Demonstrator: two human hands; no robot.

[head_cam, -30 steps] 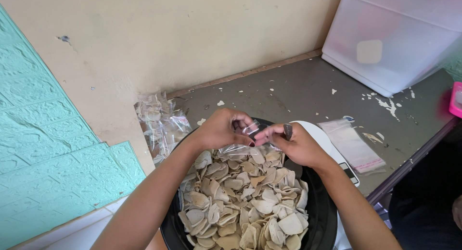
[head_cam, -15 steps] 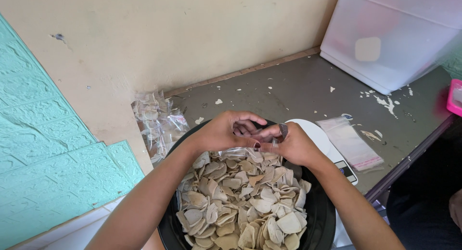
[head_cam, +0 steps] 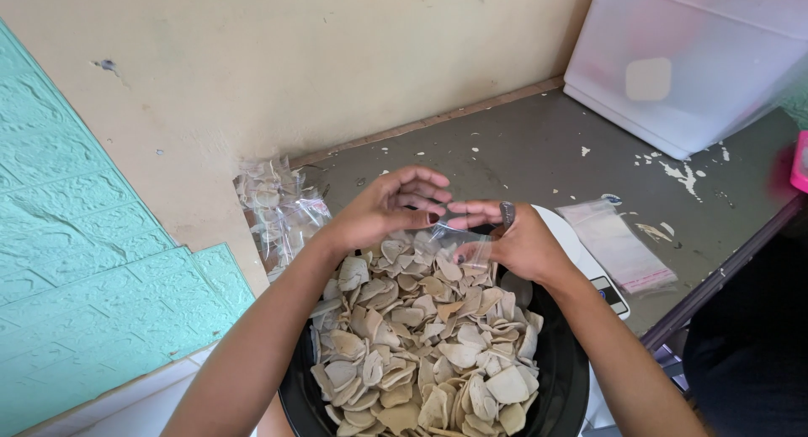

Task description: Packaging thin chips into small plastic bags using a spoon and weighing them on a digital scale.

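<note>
- A wide black bowl (head_cam: 555, 378) sits at the bottom of the view, heaped with pale beige chips (head_cam: 421, 336), thin and curved, that rise to its rim.
- Above the far edge of the bowl, both hands meet on a small clear plastic bag (head_cam: 461, 233).
- The left hand (head_cam: 383, 208) has its fingers spread and loosely curved, with the fingertips touching the bag's top edge.
- The right hand (head_cam: 522, 242) pinches the other side of the bag between thumb and fingers; a dark ring shows on one finger.
- Whether the bag holds anything, I cannot tell.
- Against the wall, left of the hands, lies a pile of filled clear bags (head_cam: 278, 205) with the same chips inside.
- To the right, a flat empty bag (head_cam: 619, 245) lies on the grey table (head_cam: 522, 151), beside a white scale (head_cam: 581, 256).
- A large translucent white bin (head_cam: 690, 58) stands in the far right corner.
</note>
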